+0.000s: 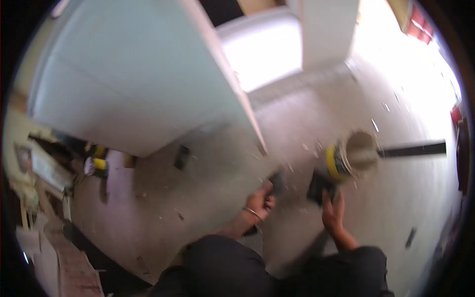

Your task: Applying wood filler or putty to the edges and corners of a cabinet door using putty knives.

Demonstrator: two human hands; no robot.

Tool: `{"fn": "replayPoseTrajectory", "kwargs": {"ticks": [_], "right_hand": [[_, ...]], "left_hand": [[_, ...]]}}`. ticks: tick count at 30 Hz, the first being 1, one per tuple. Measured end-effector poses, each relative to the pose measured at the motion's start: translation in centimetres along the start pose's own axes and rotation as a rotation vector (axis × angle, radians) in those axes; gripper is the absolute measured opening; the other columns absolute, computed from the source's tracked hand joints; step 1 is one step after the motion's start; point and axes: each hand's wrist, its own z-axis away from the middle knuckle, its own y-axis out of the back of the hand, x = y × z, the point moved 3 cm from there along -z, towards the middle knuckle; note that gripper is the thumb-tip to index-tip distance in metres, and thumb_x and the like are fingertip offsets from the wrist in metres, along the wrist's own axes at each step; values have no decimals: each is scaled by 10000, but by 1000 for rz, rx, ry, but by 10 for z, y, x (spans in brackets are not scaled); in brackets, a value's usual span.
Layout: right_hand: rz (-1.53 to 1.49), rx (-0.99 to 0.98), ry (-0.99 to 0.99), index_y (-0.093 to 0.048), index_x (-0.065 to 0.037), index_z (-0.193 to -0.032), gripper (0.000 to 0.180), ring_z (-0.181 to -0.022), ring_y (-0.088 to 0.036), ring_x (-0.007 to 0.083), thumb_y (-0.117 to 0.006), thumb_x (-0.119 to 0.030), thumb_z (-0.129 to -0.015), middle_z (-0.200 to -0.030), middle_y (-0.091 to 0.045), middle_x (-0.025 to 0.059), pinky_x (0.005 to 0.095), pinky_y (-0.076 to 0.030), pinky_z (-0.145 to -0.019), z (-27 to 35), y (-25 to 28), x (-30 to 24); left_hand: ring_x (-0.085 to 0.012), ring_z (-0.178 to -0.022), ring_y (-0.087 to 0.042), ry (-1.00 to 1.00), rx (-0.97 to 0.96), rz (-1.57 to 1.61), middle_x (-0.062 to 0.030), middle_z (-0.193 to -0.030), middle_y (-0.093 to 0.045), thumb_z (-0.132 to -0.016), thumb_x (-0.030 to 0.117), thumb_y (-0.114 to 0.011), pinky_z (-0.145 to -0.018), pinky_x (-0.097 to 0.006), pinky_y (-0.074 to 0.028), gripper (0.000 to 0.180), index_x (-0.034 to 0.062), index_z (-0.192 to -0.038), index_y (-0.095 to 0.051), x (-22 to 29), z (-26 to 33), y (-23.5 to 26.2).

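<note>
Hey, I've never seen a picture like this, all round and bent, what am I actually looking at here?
This comes from a wide fisheye camera worn on a person's head, looking down, so straight edges curve. The two bare arms from the bottom are the wearer's own. The left hand grips a small dark object, too blurred to name. The right hand holds a dark handle of a tool with a yellow band and round pale head. Below is a pale dusty floor strewn with small debris. A large white panel rises upper left.
</note>
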Motion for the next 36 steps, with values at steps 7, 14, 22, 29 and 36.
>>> {"fn": "replayPoseTrajectory", "kwargs": {"ticks": [7,14,22,29,36], "right_hand": [[206,-359,1005,-579,-46,-1276,576,-1007,-596,387,-699,0,-715,-1155,-592,206,449,-500,-866,10,-28,-39],[276,-146,-79,-629,-40,-1200,269,-918,-658,356,-591,-134,-951,-1014,-685,165,443,-506,-874,-8,17,86],[-1638,-29,-777,-469,-86,-1400,556,-1275,-508,412,-563,-445,-985,-1382,-553,131,534,-379,-1093,42,63,101],[-1831,21,-603,-412,-185,-1468,565,-1417,-335,429,-504,-483,-997,-1520,-437,92,552,-271,-1177,-8,62,109],[-1778,-103,-181,-333,-26,-1508,701,-1474,-220,435,-468,-495,-1004,-1581,-325,192,576,-167,-1212,-69,145,113]], "left_hand": [[-63,-447,-445,392,-397,111,46,-583,-475,-1020,325,-564,-379,-203,-349,234,118,-914,-592,-33,30,-21],[-141,-540,-544,462,-490,-140,-36,-735,-612,-1043,419,-483,-524,-293,-490,383,59,-1074,-612,-33,24,16],[-361,-1353,-417,11,-415,-314,-114,-1435,-485,-1037,466,-447,-1088,-543,-365,451,105,-889,-672,-27,-11,-111],[-469,-1432,-292,241,-824,-177,-124,-1457,-496,-980,321,-510,-1148,-694,-215,323,82,-893,-710,-55,-86,-186],[-508,-1416,-296,241,-706,-49,-165,-1447,-525,-1006,306,-452,-1176,-658,-194,407,24,-856,-704,-92,-135,-245]]}}
